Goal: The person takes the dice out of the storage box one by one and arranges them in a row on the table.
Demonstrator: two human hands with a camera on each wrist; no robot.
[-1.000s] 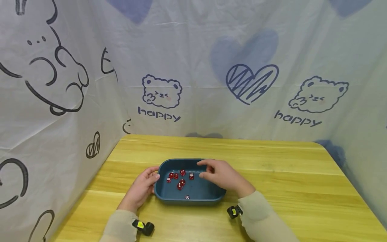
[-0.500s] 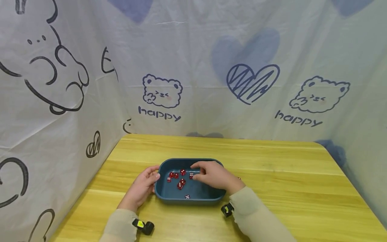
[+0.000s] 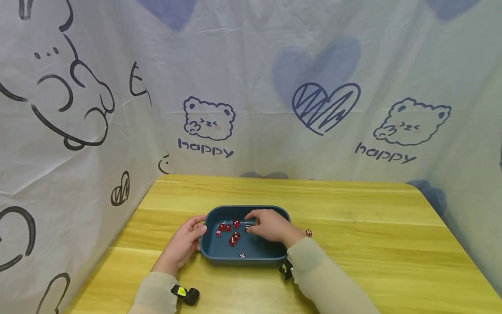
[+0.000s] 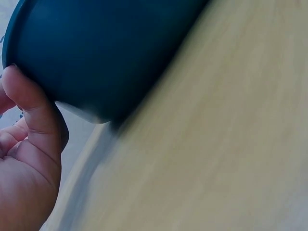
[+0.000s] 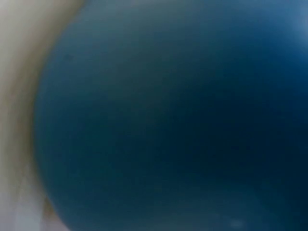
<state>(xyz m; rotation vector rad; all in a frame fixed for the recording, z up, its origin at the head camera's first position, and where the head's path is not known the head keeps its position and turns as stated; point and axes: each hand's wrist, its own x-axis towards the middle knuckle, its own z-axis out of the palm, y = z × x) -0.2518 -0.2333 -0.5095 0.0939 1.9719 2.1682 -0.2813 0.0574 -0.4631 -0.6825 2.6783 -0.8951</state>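
Observation:
My left hand (image 3: 182,242) grips the left end of a dark teal tray (image 3: 251,261) with rounded corners, thumb at the rim. In the left wrist view that thumb (image 4: 33,101) lies against the tray's outer wall (image 4: 110,57). Several small red dice with white spots (image 3: 234,240) lie on the tray's floor, mostly toward the left. My right hand (image 3: 272,226) reaches over the right side into the tray. Its index finger and thumb are apart, right around one die (image 3: 247,227). The right wrist view shows only the blurred tray (image 5: 120,120).
Another red die (image 3: 308,233) lies on the yellow wood-grain table (image 3: 372,226), just right of the tray. A light cloth with printed hearts and bears (image 3: 266,144) hangs behind the table and along both sides.
My right hand has moved left and closer to a die in the tray, its thumb and index finger drawing nearer together. The die on the table has come into view. My left hand stays put.

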